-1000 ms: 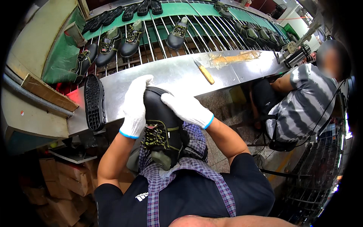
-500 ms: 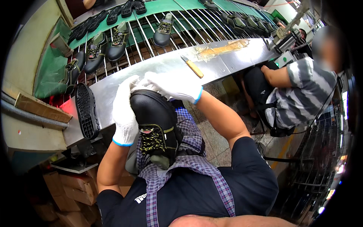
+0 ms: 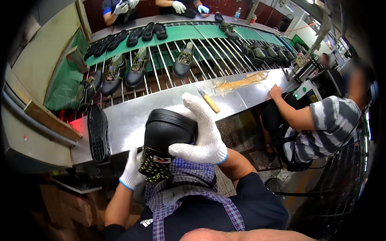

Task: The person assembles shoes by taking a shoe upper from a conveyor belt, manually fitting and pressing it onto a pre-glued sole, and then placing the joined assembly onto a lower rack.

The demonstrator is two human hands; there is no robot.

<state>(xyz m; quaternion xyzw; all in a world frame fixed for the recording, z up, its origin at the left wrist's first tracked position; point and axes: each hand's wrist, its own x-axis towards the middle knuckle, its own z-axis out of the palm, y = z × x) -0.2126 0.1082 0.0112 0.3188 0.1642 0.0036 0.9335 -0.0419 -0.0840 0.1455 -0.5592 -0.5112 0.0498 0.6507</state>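
Observation:
A black safety shoe (image 3: pixel 167 128) with black-and-yellow laces is held in front of my body, its rounded toe pointing up and away. My left hand (image 3: pixel 132 170), in a white knit glove, grips the shoe's left side near the laces; some fingers are hidden. My gloved right hand (image 3: pixel 207 134) clasps its right side, the thumb across the upper and other fingers reaching behind the toe. Beyond the right fingertips, a knife (image 3: pixel 210 102) with a yellowish handle lies on the metal worktop (image 3: pixel 132 114). A black sole (image 3: pixel 97 134) rests at the worktop's left end.
Several shoes (image 3: pixel 183 60) and dark soles (image 3: pixel 148 32) sit on a rack of metal rods and green sheeting. Brown tape (image 3: pixel 241 82) covers part of the worktop. A person in a striped shirt (image 3: pixel 327 124) sits at right. Gloved co-workers' hands (image 3: pixel 179 7) show across the rack.
My left hand has dropped from beside the toe to near the laces. My right hand has come from the toe tip to the shoe's right side. The shoe is tilted differently.

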